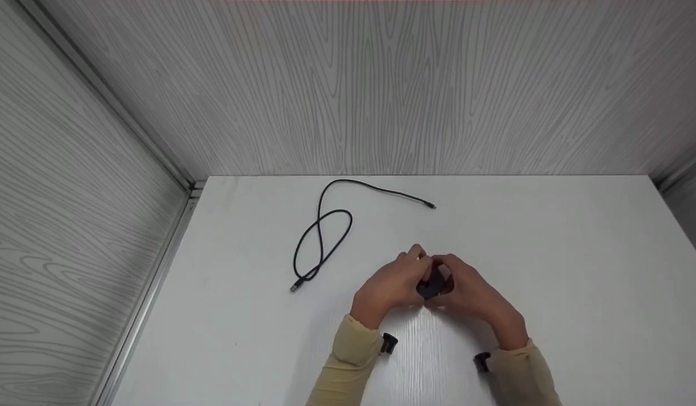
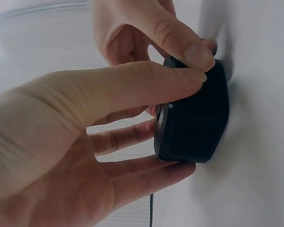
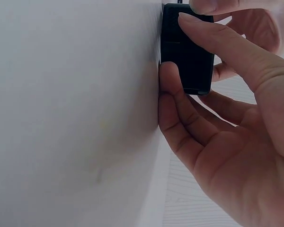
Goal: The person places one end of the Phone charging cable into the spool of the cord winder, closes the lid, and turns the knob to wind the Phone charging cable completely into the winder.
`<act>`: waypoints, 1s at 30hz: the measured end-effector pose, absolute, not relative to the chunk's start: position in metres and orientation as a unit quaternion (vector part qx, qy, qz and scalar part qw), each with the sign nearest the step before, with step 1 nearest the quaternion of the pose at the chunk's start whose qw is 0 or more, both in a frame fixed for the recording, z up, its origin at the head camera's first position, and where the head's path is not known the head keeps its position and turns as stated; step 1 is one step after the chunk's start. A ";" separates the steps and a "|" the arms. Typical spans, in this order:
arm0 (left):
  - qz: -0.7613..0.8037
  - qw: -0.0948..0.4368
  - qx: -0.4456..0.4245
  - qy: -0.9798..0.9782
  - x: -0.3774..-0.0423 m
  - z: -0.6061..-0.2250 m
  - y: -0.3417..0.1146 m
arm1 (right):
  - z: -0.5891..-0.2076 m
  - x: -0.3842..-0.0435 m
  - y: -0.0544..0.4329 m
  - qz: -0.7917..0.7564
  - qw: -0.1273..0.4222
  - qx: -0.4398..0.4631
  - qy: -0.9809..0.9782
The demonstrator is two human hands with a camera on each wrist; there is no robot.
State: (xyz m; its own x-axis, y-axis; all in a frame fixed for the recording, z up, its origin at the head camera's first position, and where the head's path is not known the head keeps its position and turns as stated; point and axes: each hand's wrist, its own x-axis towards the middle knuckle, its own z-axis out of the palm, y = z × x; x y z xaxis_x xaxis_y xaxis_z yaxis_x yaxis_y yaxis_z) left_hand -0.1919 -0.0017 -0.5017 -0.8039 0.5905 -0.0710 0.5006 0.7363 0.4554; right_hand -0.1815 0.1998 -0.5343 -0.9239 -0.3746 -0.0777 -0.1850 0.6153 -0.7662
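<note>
Mid-table [image 1: 579, 282], the left hand [image 1: 392, 282] and right hand [image 1: 473, 292] are gripping a block [image 1: 430, 287]. At ten o'clock, a cable [image 1: 318, 220] is skirting the far edge [image 1: 523, 176].

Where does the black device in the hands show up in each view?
Head: black device right of centre, below the middle.
Left wrist: black device right of centre, around mid-height.
Right wrist: black device at the top, right of centre.
Shared landmark: the right hand, touching it.

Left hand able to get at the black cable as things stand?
Likely yes: the black cable lies ahead and leftward with nothing visible between. But the left hand grips the black device, so it would probably have to let go first.
</note>
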 end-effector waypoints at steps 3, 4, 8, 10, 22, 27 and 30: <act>0.195 0.099 0.303 0.928 -0.193 -0.502 0.001 | -0.533 -0.181 0.200 -0.411 0.114 -0.153 0.891; 0.189 0.097 0.305 0.928 -0.193 -0.502 0.001 | -0.533 -0.181 0.200 -0.411 0.114 -0.151 0.892; 0.171 0.087 0.306 0.932 -0.194 -0.502 0.002 | -0.532 -0.181 0.199 -0.404 0.112 -0.161 0.893; 0.166 0.087 0.307 0.933 -0.194 -0.503 0.001 | -0.533 -0.180 0.198 -0.399 0.111 -0.165 0.895; 0.188 0.081 0.317 0.926 -0.191 -0.504 0.000 | -0.535 -0.177 0.195 -0.378 0.093 -0.177 0.904; 0.202 0.084 0.320 0.922 -0.191 -0.503 0.000 | -0.534 -0.176 0.194 -0.379 0.091 -0.176 0.904; 0.211 0.089 0.316 0.921 -0.191 -0.502 0.001 | -0.534 -0.176 0.194 -0.379 0.090 -0.178 0.903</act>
State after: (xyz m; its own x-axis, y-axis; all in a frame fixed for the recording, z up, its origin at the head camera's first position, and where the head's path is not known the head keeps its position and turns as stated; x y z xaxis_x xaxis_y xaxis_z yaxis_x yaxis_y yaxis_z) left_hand -0.1908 0.0005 -0.5022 -0.7848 0.6190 -0.0308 0.5437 0.7114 0.4453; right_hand -0.1764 0.1944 -0.5340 -0.9200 -0.3909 -0.0273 -0.2541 0.6483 -0.7178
